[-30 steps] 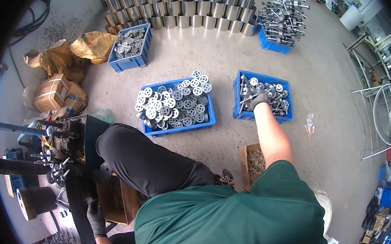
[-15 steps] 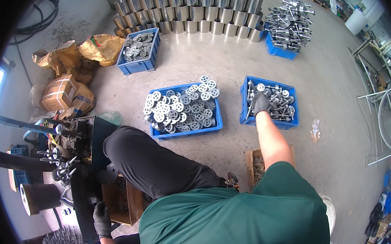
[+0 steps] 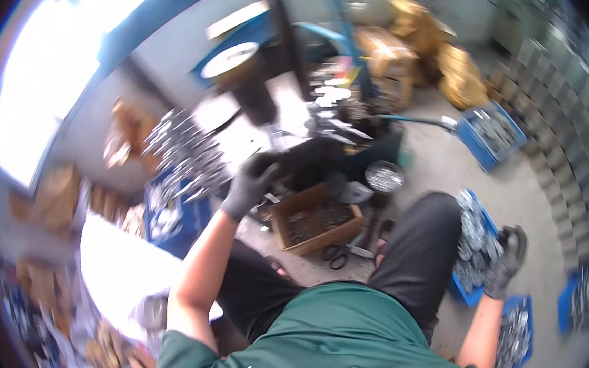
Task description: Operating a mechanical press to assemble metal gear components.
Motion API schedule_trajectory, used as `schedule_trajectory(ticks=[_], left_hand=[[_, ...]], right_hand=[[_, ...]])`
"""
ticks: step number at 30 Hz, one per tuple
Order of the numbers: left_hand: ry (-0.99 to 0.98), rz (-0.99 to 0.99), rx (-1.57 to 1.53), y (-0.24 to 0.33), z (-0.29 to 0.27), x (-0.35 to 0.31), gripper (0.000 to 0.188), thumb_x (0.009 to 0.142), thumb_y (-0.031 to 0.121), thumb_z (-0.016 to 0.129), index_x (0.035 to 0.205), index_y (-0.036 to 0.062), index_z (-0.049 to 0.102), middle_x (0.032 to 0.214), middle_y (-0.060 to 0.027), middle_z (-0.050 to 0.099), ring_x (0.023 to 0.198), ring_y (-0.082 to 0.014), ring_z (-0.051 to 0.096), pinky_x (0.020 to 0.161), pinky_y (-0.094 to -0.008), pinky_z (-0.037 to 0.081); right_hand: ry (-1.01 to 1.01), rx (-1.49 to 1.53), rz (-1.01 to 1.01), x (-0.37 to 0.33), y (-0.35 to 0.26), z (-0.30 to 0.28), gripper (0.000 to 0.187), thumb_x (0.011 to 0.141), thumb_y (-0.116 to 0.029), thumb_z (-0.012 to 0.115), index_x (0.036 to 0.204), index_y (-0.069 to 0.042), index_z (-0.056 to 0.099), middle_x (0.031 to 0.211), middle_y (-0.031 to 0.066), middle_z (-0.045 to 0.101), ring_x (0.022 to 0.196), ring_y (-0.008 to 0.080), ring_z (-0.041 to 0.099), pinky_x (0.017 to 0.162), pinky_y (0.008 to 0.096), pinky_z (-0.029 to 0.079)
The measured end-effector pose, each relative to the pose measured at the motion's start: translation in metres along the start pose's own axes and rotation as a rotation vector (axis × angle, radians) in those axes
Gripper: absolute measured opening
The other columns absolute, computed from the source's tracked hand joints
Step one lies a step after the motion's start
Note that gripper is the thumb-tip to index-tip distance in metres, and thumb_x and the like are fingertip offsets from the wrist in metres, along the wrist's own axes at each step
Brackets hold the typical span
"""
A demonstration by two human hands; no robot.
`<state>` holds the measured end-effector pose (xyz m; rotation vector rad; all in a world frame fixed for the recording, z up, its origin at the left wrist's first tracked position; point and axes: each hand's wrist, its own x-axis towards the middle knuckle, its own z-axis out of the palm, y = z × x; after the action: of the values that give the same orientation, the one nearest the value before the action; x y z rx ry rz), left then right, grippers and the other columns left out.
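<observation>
My left hand (image 3: 247, 188), in a grey glove, is at the near edge of the workbench, beside a cluster of upright metal shafts (image 3: 185, 153). Its fingers point towards a dark part of the bench; blur hides whether they hold anything. My right hand (image 3: 505, 264), also gloved, is raised beside the blue crate of spoked metal discs (image 3: 471, 248). Its fingers are bent but apart, and nothing shows between them. More shafted metal parts (image 3: 335, 111) stand blurred on the far side of the bench.
Between my knees stands an open cardboard box (image 3: 315, 226) of small pieces, with black-handled scissors (image 3: 335, 256) beside it. At right are a blue crate of shafted parts (image 3: 514, 340) and stacked metal cylinders (image 3: 555, 128). A large spool (image 3: 231, 65) is on the bench.
My view has swung left to the bench. My right hand has left the crate of shafted parts and is back near the disc crate. My left hand has come up to the bench edge.
</observation>
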<state>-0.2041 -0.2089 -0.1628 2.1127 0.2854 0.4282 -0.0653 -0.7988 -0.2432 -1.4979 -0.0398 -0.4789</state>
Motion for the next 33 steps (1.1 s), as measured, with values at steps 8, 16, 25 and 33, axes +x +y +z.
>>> schedule_trajectory(ticks=[8,16,25,33], left_hand=[[0.51,0.027,-0.351,-0.05,-0.066,-0.028,0.022,0.097,0.014,0.069,0.115,0.0019,0.069,0.101,-0.0082,0.072,0.086,-0.0136,0.067,0.076,-0.0287,0.055],[0.852,0.083,-1.021,-0.043,-0.112,-0.025,0.031,0.103,0.012,0.056,0.133,0.0053,0.056,0.116,-0.0111,0.067,0.097,-0.0197,0.068,0.082,-0.0318,0.057],[0.482,0.396,-1.706,-0.045,-0.176,-0.014,0.033,0.108,0.023,0.046,0.131,0.0006,0.053,0.129,-0.0199,0.063,0.121,-0.0324,0.06,0.104,-0.039,0.049],[0.224,0.372,-1.864,-0.056,-0.188,0.001,0.024,0.106,0.019,0.049,0.122,0.004,0.06,0.125,-0.0126,0.067,0.113,-0.0263,0.066,0.095,-0.038,0.054]], right_hand=[[-1.245,-0.042,-0.813,-0.016,-0.147,0.279,0.034,0.075,0.004,0.066,0.108,-0.001,0.065,0.094,0.0188,0.067,0.085,0.0359,0.067,0.077,0.0423,0.055],[-1.905,-0.453,-0.758,-0.062,-0.017,0.403,0.036,0.09,-0.025,0.067,0.119,-0.004,0.066,0.105,0.0187,0.07,0.096,0.0393,0.068,0.086,0.0465,0.055],[-2.295,-0.844,-0.595,-0.088,-0.001,0.417,0.048,0.091,-0.04,0.065,0.128,-0.008,0.065,0.113,0.0197,0.07,0.108,0.0386,0.067,0.095,0.0474,0.053],[-2.22,-0.872,-0.582,-0.083,0.012,0.418,0.043,0.091,-0.032,0.064,0.125,-0.006,0.066,0.112,0.0209,0.07,0.106,0.0393,0.067,0.094,0.046,0.053]])
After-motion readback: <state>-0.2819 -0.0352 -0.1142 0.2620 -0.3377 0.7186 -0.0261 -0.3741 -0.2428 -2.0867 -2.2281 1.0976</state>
